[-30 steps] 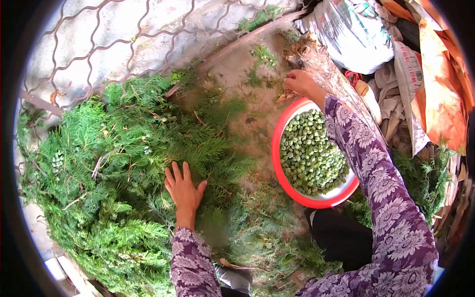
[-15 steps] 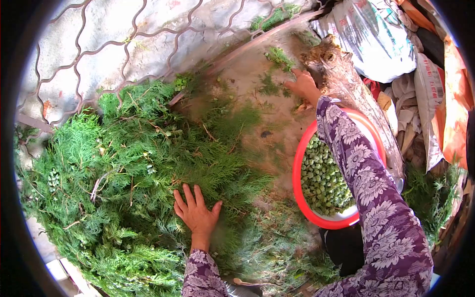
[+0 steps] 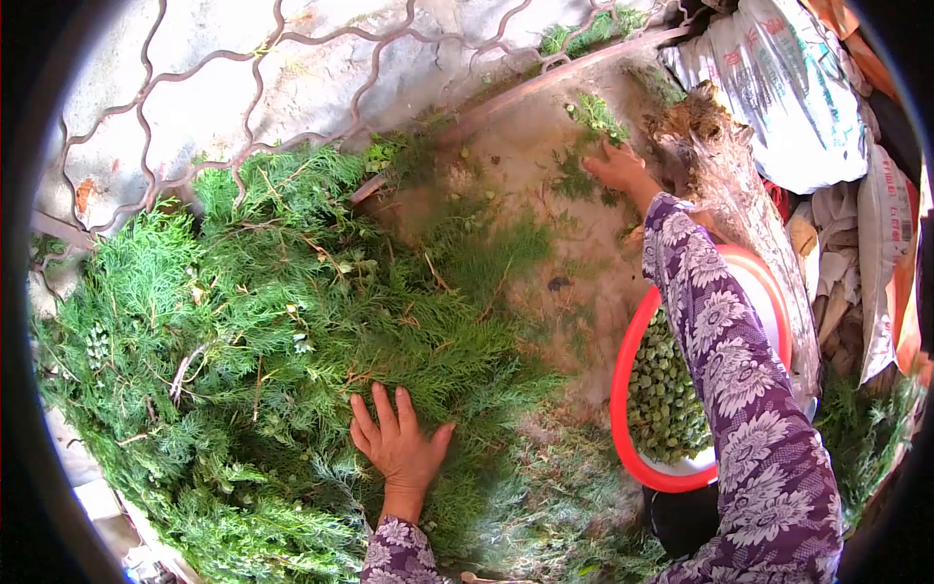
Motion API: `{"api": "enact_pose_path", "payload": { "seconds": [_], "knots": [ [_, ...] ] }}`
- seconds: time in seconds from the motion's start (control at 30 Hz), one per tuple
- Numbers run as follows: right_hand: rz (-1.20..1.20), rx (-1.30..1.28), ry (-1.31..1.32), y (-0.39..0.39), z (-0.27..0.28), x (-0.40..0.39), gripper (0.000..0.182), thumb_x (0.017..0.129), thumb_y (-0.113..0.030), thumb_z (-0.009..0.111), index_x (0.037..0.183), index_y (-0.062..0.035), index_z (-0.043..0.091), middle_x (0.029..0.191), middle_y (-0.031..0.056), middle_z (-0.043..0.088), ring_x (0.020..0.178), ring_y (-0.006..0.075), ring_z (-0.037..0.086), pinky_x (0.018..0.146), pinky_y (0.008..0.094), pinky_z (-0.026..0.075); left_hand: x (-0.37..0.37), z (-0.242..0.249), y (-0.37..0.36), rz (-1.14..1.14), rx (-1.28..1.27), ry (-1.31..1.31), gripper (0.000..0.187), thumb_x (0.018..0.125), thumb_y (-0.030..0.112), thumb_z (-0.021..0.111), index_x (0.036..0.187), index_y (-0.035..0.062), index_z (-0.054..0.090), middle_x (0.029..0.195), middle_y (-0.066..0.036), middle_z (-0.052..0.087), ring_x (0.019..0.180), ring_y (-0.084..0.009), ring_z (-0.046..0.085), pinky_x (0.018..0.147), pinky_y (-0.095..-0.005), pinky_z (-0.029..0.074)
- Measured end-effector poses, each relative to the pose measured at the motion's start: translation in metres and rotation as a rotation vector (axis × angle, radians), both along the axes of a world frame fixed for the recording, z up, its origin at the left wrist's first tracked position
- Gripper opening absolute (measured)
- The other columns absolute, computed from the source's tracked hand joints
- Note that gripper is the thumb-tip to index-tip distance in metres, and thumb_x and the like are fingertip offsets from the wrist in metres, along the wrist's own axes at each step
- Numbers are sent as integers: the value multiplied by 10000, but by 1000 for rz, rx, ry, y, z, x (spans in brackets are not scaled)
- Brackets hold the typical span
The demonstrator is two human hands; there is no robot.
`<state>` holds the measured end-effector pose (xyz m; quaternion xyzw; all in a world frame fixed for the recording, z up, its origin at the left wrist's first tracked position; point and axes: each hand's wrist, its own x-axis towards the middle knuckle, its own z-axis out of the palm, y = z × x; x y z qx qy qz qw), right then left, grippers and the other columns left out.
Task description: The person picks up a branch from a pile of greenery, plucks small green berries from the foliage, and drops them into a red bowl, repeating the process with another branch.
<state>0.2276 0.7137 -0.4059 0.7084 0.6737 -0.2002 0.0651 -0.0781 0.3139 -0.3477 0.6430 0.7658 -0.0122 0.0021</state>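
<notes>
My left hand (image 3: pixel 399 443) lies palm down with its fingers spread on a broad heap of feathery green conifer branches (image 3: pixel 272 360). It presses on them and holds nothing. On the far side, my right hand (image 3: pixel 620 170) reaches low over bare ground with its fingers stretched out. Just beyond its fingertips is a small green sprig (image 3: pixel 595 117), and darker bits of foliage lie under and beside them. A red-rimmed basin (image 3: pixel 628 443) stands beneath my right forearm, which hides part of it. Many small green cones (image 3: pixel 666 399) lie in the basin.
A rough log (image 3: pixel 749 195) lies right of the basin. Behind it are a white plastic sack (image 3: pixel 798 107) and other sacks (image 3: pixel 883 253). A wavy metal grille (image 3: pixel 204 78) borders the heap at the far left. Loose clippings (image 3: pixel 550 487) cover the near ground.
The view has shifted, so the basin, log and sacks appear farther right and lower. My right hand has moved slightly left relative to the sprig. My left hand remains spread on the branches.
</notes>
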Motion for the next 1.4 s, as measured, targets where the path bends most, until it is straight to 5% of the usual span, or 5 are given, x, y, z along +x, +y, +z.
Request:
{"api": "enact_pose_path", "payload": {
  "seconds": [0.33, 0.4, 0.53, 0.9, 1.4],
  "knots": [
    [522, -374, 526, -58, 45, -36, 556, 774, -510, 529, 1070, -45, 600, 1201, 179, 510, 1122, 302, 480, 937, 343, 379, -1, -5, 0, -17, 27, 29, 791, 668, 547, 628, 1222, 13, 441, 1359, -207, 292, 1272, -433, 170, 976, -560, 150],
    [345, 337, 195, -47, 35, -45, 661, 765, -555, 538, 1213, -70, 497, 1225, 175, 493, 1185, 295, 421, 959, 379, 366, 0, -5, -1, -11, 24, 27, 788, 670, 548, 624, 1221, 14, 443, 1358, -205, 296, 1270, -433, 175, 975, -559, 152],
    [-202, -31, 134, -16, 5, -84, 899, 714, -637, 546, 1401, -202, 161, 1411, 154, 236, 1303, 368, 187, 1019, 506, 242, 1, -3, 1, 6, 12, 30, 780, 674, 551, 619, 1219, 20, 448, 1353, -201, 308, 1265, -431, 189, 972, -555, 160],
    [405, 263, 342, -144, 9, -196, 424, 721, -302, 643, 1073, -77, 574, 1231, 207, 416, 1139, 378, 378, 872, 520, 358, -2, -1, -2, -15, 80, -13, 766, 663, 505, 653, 1231, 39, 437, 1346, -187, 321, 1269, -425, 192, 978, -533, 167],
    [880, -604, 463, -282, 98, -77, 384, 703, -407, 626, 755, -27, 617, 708, 175, 592, 672, 316, 585, 617, 393, 470, -1, -1, -3, 16, 71, -52, 747, 647, 448, 681, 1238, 65, 433, 1364, -162, 300, 1280, -402, 182, 985, -533, 176]
  ]
}}
